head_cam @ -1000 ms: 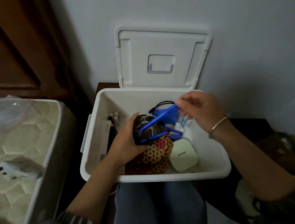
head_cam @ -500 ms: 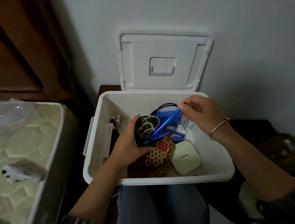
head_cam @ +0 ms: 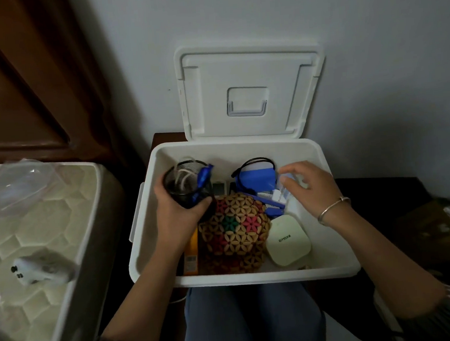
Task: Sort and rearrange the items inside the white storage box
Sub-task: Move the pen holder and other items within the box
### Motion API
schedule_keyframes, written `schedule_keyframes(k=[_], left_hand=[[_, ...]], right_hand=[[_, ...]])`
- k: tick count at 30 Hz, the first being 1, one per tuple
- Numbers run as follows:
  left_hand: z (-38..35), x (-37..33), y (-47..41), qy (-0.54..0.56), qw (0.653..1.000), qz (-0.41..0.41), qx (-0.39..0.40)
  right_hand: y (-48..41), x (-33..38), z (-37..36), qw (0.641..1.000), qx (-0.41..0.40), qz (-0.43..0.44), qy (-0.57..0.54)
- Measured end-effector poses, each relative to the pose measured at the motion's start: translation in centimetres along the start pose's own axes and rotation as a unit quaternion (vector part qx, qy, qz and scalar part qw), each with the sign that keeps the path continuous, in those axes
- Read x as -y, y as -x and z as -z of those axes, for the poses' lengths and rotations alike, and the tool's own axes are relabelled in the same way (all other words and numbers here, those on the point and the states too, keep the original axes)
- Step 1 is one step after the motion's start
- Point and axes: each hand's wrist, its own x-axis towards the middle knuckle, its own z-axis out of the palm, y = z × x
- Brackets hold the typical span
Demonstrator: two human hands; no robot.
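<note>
Grips a black mesh cup (head_cam: 184, 185) with the left hand (head_cam: 176, 214) inside the white box (head_cam: 253, 275); holds the right hand (head_cam: 311, 190) over small packets (head_cam: 271, 195), grasp unclear in blur.

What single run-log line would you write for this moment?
left hand: grips black mesh cup, back-left in white storage box | right hand: open over small packets | lid: up

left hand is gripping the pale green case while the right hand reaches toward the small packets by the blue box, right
Not quite. The head view shows the left hand gripping the black mesh cup, not the pale green case, which lies untouched at the front right of the white storage box. The right hand does reach toward the small packets by the blue box.
</note>
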Motion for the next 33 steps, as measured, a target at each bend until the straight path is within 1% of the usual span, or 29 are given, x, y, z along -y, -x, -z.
schedule_keyframes(k=[2, 3, 5, 7, 9, 12, 14, 17, 20, 25, 29, 33], left_hand=[[0.4, -0.1, 0.1, 0.0, 0.999, 0.004, -0.054], [0.5, -0.1, 0.1, -0.001, 0.997, 0.004, -0.073], [0.6, -0.2, 0.2, 0.0, 0.995, 0.002, -0.099], [0.5, -0.4, 0.3, 0.008, 0.994, 0.004, -0.113], [0.5, -0.5, 0.4, 0.016, 0.993, 0.006, -0.118], [0.6, -0.7, 0.5, 0.013, 0.992, 0.009, -0.124], [0.6, -0.8, 0.4, 0.012, 0.992, 0.013, -0.127], [0.6, -0.8, 0.3, 0.008, 0.992, 0.021, -0.128], [0.6, -0.6, 0.2, -0.003, 0.992, 0.023, -0.123], [0.4, -0.3, 0.0, -0.006, 0.993, 0.031, -0.116], [0.6, -0.4, 0.1, -0.008, 0.992, 0.029, -0.121], [0.5, -0.3, 0.0, -0.015, 0.993, 0.034, -0.108]], right_hand=[[-0.1, -1.3, -0.2, 1.0, 0.014, -0.025, 0.014], [-0.3, -1.6, -0.5, 0.999, 0.024, -0.018, 0.023], [-1.1, -1.6, -1.7, 0.997, 0.054, 0.017, 0.045], [-2.3, -1.1, -3.8, 0.988, 0.111, 0.061, 0.084], [-3.7, -0.4, -6.7, 0.967, 0.186, 0.098, 0.143], [-5.7, 0.2, -11.1, 0.919, 0.28, 0.143, 0.239], [-6.9, 0.2, -13.2, 0.894, 0.312, 0.154, 0.283], [-8.1, -0.4, -15.3, 0.87, 0.354, 0.146, 0.311], [-8.5, -1.3, -16.2, 0.839, 0.364, 0.176, 0.363], [-8.2, -2.0, -15.6, 0.816, 0.343, 0.233, 0.404], [-7.4, -2.4, -14.7, 0.786, 0.366, 0.25, 0.431], [-6.6, -3.1, -14.0, 0.762, 0.392, 0.263, 0.443]])
